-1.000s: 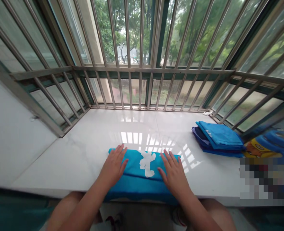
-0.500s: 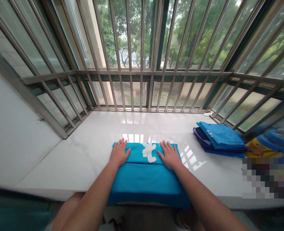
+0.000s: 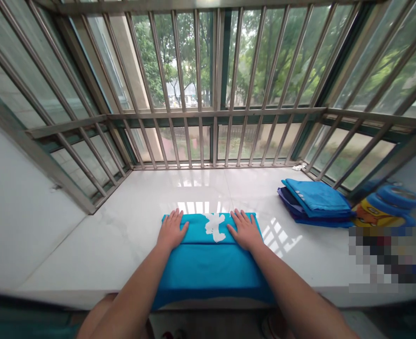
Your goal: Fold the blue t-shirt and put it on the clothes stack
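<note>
A turquoise cloth garment (image 3: pixel 211 268) with a white printed patch lies on the white sill, its far part folded over into a flat band. Its near part drapes over the sill's front edge. My left hand (image 3: pixel 172 230) rests flat on the band's left end, fingers stretched toward the window. On the right end lies my right hand (image 3: pixel 245 230), palm down, with its fingers spread. The white print shows between the two hands.
A stack of folded blue and purple clothes (image 3: pixel 316 202) sits at the right of the marble-look sill (image 3: pixel 116 245). Beside it stands a yellow and blue container (image 3: pixel 380 207), with a pixelated area in front. Metal bars (image 3: pixel 208 113) line the window behind.
The view has tilted up and shifted slightly. Both hands stay flat on the folded band, and the cloth looks the same.
</note>
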`<state>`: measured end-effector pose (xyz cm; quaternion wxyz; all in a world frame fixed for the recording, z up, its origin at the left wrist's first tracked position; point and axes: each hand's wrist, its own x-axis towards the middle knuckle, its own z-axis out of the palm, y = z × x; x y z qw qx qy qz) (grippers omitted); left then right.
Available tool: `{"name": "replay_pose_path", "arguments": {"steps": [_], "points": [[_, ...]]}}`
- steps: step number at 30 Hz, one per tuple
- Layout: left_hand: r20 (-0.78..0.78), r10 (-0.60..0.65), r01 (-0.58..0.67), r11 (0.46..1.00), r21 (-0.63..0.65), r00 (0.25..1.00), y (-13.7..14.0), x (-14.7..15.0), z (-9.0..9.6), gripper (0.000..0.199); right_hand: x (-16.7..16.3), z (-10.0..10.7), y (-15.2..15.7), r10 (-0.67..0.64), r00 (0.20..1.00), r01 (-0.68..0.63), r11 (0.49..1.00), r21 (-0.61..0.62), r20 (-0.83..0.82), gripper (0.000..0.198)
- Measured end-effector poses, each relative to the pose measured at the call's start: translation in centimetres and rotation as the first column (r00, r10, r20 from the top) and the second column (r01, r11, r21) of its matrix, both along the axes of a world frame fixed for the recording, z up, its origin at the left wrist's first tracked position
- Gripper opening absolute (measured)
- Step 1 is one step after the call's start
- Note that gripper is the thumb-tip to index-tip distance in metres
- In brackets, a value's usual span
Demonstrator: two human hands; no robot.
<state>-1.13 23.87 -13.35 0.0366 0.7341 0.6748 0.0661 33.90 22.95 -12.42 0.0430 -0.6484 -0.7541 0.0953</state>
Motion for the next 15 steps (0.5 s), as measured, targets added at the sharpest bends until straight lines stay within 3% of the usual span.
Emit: {"name": "replay_pose_path", "arguments": {"steps": [15], "points": [[0.037,-0.006,0.006,1.000,0.011,0.999,0.14,-0.07,-0.39,0.072,0.13,-0.30,0.15,-0.003,0.999,0.003,1.000,0.005,0.040,0.076]]}}
